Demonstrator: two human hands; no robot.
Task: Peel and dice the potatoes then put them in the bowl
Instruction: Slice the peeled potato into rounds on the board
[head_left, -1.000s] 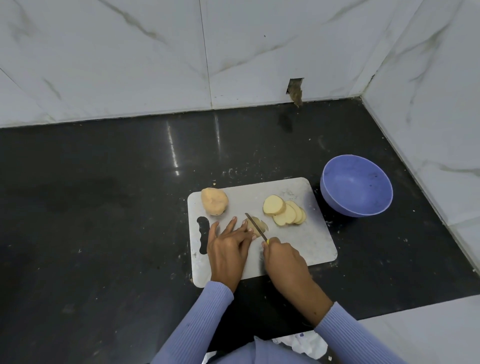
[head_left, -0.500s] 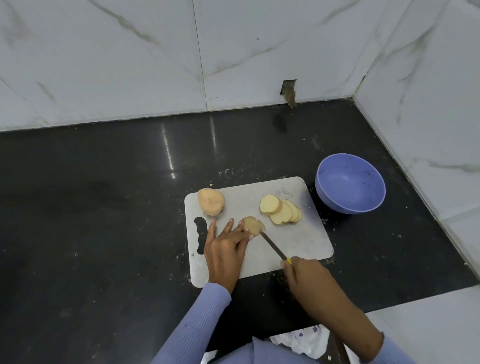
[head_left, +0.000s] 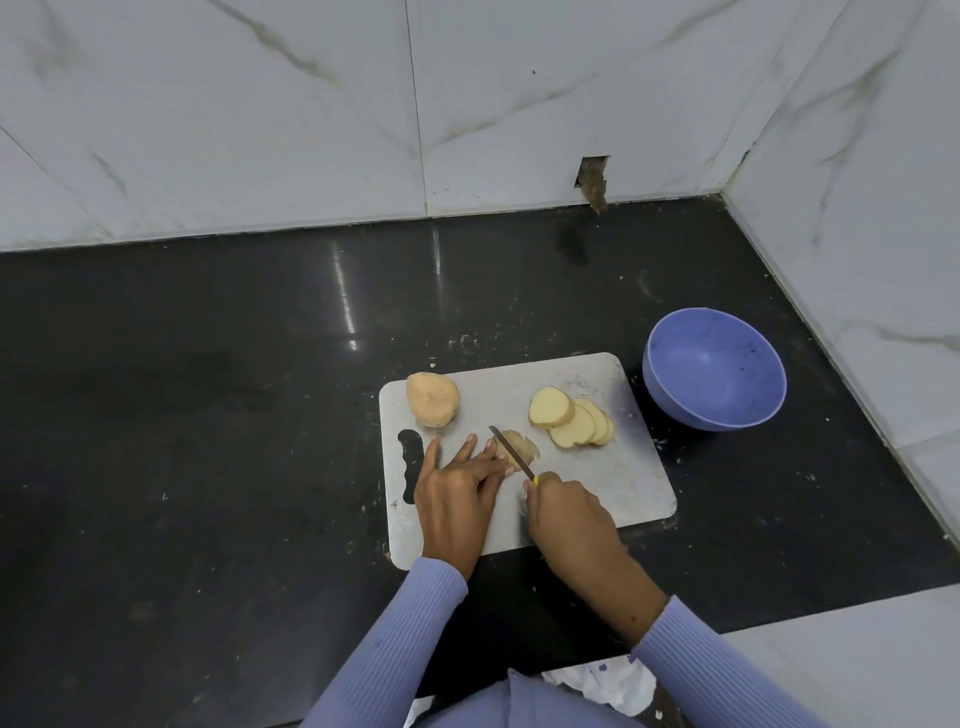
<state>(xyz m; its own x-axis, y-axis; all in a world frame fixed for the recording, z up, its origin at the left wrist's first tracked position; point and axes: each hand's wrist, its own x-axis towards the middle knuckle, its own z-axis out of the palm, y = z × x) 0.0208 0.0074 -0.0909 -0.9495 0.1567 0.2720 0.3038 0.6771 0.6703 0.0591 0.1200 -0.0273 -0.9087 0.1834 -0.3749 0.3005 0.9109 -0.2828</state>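
A white cutting board (head_left: 613, 483) lies on the black counter. At its far left corner sits a peeled whole potato (head_left: 432, 399). A fanned row of potato slices (head_left: 571, 423) lies toward the right. Near the middle, a thin potato slice (head_left: 522, 447) lies flat under the fingertips of my left hand (head_left: 460, 483), whose fingers are straight. My right hand (head_left: 563, 512) grips the yellow handle of a small knife (head_left: 511, 457), whose blade lies across that slice. The purple bowl (head_left: 714, 376) stands empty to the right of the board.
White marble walls close the counter at the back and right. A lighter ledge (head_left: 831, 649) runs along the near right. A crumpled white cloth or paper (head_left: 602, 686) shows at the bottom edge near my body. Small crumbs dot the counter around the board.
My right hand, drawn back toward the board's near edge half a second ago, has come forward again, and the knife blade is back across the slice. My left hand has stayed on the slice.
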